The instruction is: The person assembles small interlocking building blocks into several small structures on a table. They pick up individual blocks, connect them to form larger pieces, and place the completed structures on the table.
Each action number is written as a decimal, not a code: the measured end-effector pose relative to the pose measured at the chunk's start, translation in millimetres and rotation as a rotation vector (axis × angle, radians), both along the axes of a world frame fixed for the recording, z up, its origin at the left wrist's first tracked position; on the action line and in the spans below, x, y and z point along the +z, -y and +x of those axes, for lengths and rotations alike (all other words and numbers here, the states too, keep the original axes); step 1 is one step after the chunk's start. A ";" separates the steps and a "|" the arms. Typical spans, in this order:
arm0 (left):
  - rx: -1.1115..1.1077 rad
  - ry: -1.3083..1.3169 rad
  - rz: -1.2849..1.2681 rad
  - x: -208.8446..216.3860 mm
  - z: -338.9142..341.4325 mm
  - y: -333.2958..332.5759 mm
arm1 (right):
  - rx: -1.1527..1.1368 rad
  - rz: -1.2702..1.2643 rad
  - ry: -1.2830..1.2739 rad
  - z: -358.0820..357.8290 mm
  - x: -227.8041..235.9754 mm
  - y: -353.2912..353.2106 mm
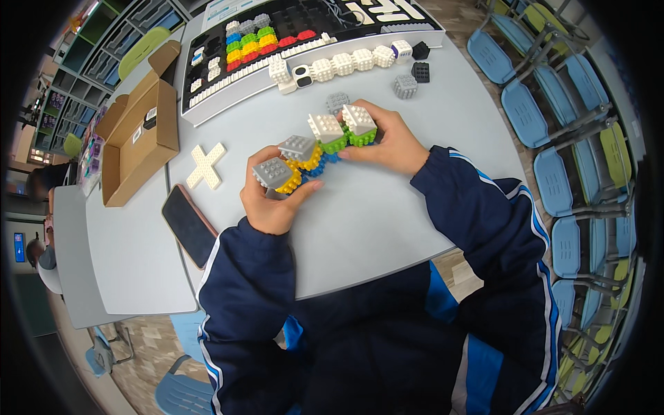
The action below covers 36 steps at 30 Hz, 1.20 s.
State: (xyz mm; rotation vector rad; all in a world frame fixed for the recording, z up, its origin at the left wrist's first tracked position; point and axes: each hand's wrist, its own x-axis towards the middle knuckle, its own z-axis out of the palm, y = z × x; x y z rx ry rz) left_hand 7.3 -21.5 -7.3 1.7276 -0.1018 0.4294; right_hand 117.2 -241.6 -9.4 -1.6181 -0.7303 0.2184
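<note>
Above the pale grey table (360, 235) I hold a joined assembly of studded building blocks (309, 162) between both hands. Its left part is yellow with grey slanted tops, its right part green with white slanted tops, and blue blocks show underneath in the middle. My left hand (268, 207) is closed round the grey-and-yellow end, thumb on the near side. At the green-and-white end, my right hand (391, 142) grips with its thumb near the blue blocks and its fingers behind. A grey studded cube (337, 103) sits just beyond the assembly, partly hidden by it.
Behind lies a kit tray (238, 97) with coloured blocks. A row of white blocks (343, 64) stands along its front, with another grey cube (405, 86) and black blocks (420, 72) nearby. On the left are a white cross-shaped piece (205, 167), a phone (188, 225) and an open cardboard box (140, 138). Stacked chairs (553, 176) line the right.
</note>
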 end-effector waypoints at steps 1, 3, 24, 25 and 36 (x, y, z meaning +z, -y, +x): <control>0.012 0.001 -0.003 -2.5 1.3 3.2 | -0.007 -0.009 0.009 0.9 -0.1 -0.5; 0.062 0.003 0.032 -4.1 3.5 8.2 | -0.020 -0.026 0.027 2.5 0.3 -2.0; 0.034 -0.288 0.225 37.8 33.4 -103.5 | -0.358 0.098 0.111 -24.1 1.6 -97.5; 0.029 -0.233 0.187 37.7 43.6 -112.8 | -0.412 0.101 0.154 -21.1 -0.2 -108.6; 0.134 -0.245 0.157 9.6 124.3 -172.4 | -0.534 0.218 0.159 36.8 -10.7 -189.1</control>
